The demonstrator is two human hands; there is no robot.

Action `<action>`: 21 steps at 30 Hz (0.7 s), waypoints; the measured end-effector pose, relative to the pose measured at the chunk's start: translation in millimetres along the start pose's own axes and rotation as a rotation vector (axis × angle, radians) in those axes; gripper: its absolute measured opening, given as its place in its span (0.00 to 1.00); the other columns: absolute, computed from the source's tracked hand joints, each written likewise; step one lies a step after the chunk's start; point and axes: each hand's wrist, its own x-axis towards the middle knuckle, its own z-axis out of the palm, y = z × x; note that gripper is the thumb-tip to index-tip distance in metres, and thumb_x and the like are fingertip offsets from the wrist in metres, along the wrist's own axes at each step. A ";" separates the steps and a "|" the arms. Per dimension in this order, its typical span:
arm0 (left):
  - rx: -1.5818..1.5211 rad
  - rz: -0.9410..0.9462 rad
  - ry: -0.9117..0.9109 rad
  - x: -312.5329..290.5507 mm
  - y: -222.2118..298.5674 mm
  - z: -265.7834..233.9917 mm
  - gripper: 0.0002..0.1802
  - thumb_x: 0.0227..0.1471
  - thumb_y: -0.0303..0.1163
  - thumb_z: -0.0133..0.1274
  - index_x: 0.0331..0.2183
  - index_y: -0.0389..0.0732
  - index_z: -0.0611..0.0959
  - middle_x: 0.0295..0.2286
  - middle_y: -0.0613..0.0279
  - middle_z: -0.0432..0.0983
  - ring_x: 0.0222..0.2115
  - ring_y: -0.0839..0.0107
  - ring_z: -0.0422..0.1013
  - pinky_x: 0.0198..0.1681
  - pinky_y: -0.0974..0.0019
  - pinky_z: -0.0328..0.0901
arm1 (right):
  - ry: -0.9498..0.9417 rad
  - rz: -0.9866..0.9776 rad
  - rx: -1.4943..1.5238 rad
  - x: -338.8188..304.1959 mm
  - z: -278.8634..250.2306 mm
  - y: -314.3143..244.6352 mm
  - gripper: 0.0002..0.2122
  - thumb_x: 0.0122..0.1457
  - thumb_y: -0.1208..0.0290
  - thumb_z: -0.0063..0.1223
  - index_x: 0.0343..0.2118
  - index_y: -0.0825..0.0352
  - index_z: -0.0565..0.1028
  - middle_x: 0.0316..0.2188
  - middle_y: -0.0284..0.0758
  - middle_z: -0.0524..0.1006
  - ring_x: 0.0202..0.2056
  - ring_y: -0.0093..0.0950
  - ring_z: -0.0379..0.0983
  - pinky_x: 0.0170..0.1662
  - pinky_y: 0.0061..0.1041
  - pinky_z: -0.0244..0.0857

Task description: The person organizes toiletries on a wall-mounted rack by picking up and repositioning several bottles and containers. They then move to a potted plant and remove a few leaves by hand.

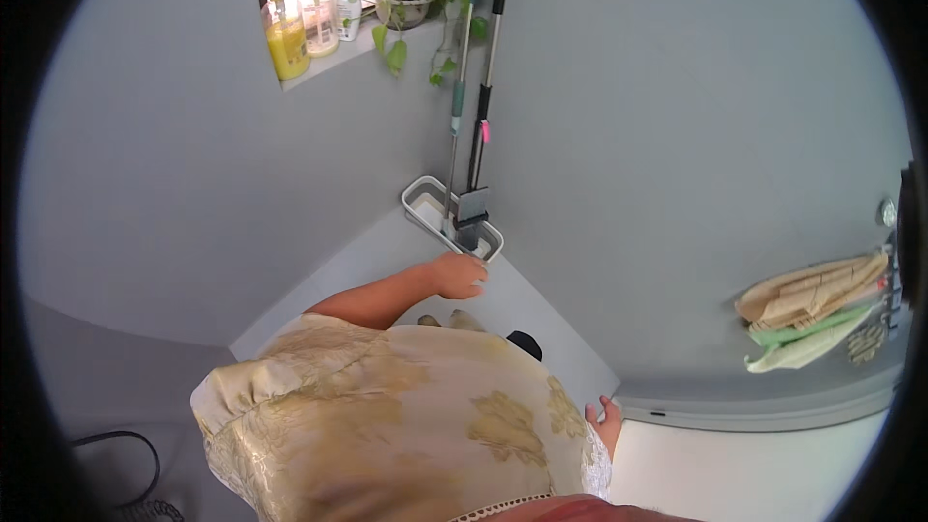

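My left hand (459, 275) reaches forward on a bare forearm, just in front of the near end of a narrow white-and-grey mop bucket (416, 184). Its fingers bend loosely, with a gap at the thumb, and nothing shows in them; whether it touches the bucket rim I cannot tell. A flat mop (473, 203) with a grey head and a long pole stands in the bucket. Beside it leans a second pole (456, 106) with a green grip. Low at my right side, my right hand (606, 416) is open, fingers apart, holding nothing.
Grey walls meet at the corner behind the bucket. On the window ledge stand a yellow pump bottle (287, 43), other bottles (319, 24) and a potted trailing plant (401, 10). Cloths (812, 295) hang at the right. A white ledge (735, 469) lies at lower right.
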 end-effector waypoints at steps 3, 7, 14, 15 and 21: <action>-0.044 -0.048 0.091 -19.4 -43.6 -32.1 0.18 0.50 0.43 0.49 0.39 0.42 0.78 0.38 0.55 0.73 0.40 0.55 0.69 0.42 0.55 0.64 | -0.052 -0.071 0.021 50.7 25.3 -55.5 0.17 0.50 0.68 0.57 0.43 0.70 0.73 0.42 0.46 0.74 0.46 0.42 0.68 0.51 0.35 0.60; -0.298 -0.189 0.225 -45.7 -78.6 -65.3 0.17 0.51 0.39 0.51 0.40 0.39 0.77 0.37 0.52 0.74 0.37 0.60 0.71 0.41 0.60 0.65 | -0.090 -0.321 0.002 118.3 56.0 -115.6 0.17 0.49 0.68 0.57 0.42 0.70 0.74 0.41 0.46 0.74 0.45 0.42 0.69 0.50 0.34 0.62; -0.636 -0.356 0.953 -0.9 -162.9 -113.8 0.18 0.53 0.36 0.52 0.44 0.38 0.75 0.35 0.62 0.74 0.34 0.72 0.69 0.37 0.68 0.65 | -0.185 -0.574 0.061 238.3 104.2 -189.9 0.14 0.48 0.69 0.57 0.38 0.70 0.75 0.38 0.45 0.75 0.42 0.43 0.70 0.47 0.35 0.63; -0.705 -0.372 1.032 10.4 -164.0 -141.2 0.19 0.53 0.36 0.52 0.45 0.38 0.74 0.35 0.63 0.74 0.33 0.75 0.68 0.35 0.70 0.65 | -0.186 -0.614 0.069 256.2 110.1 -205.8 0.14 0.48 0.69 0.57 0.38 0.70 0.75 0.38 0.45 0.75 0.42 0.44 0.70 0.47 0.35 0.63; -1.011 -0.346 1.349 78.7 -193.9 -275.6 0.19 0.55 0.36 0.51 0.46 0.38 0.72 0.34 0.65 0.72 0.32 0.81 0.68 0.30 0.76 0.63 | -0.188 -0.836 0.144 362.9 132.9 -287.2 0.14 0.47 0.71 0.58 0.37 0.70 0.75 0.37 0.45 0.76 0.42 0.44 0.70 0.46 0.36 0.64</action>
